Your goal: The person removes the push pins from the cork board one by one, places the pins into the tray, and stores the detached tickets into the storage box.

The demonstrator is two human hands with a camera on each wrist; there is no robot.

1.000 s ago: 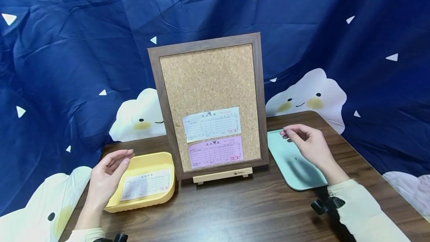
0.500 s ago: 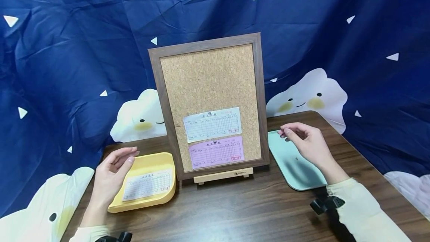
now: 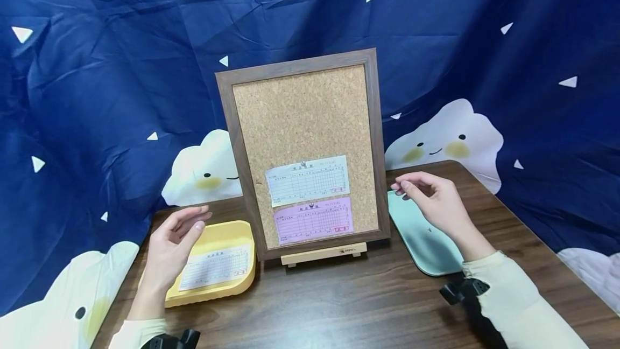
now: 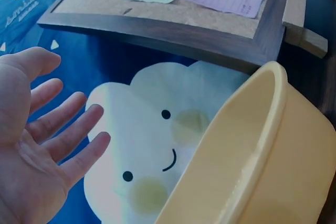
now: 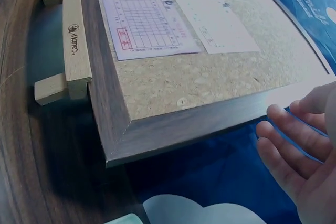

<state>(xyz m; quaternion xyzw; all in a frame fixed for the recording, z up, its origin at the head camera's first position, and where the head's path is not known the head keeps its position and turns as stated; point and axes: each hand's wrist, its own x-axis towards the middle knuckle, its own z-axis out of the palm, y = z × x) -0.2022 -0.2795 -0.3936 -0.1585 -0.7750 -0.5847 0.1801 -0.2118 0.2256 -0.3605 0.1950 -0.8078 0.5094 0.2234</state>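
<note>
A framed cork board (image 3: 300, 114) leans on a small wooden easel (image 3: 324, 253). Pinned low on it are a whitish receipt slip (image 3: 310, 182) and, below that, a purple receipt slip (image 3: 314, 222). My left hand (image 3: 169, 246), fingers relaxed and holding nothing, hovers at the left side of a yellow tray (image 3: 223, 235). Inside that tray lies another pale slip (image 3: 215, 269). Above the mint-green tray (image 3: 420, 246) is my right hand (image 3: 433, 203), its thumb close to the index finger; nothing shows between them. A tiny dark thing (image 3: 429, 229), too small to identify, lies in the mint tray.
The dark wooden table (image 3: 329, 306) carries both trays and the easel. Behind it hangs a blue curtain (image 3: 300, 9) with white clouds and triangles. The board's frame (image 5: 113, 129) stands between the two hands.
My left hand has drifted slightly right and up over the yellow tray's side. My right hand has moved a little left and up, toward the board. The slips and trays have stayed put.
</note>
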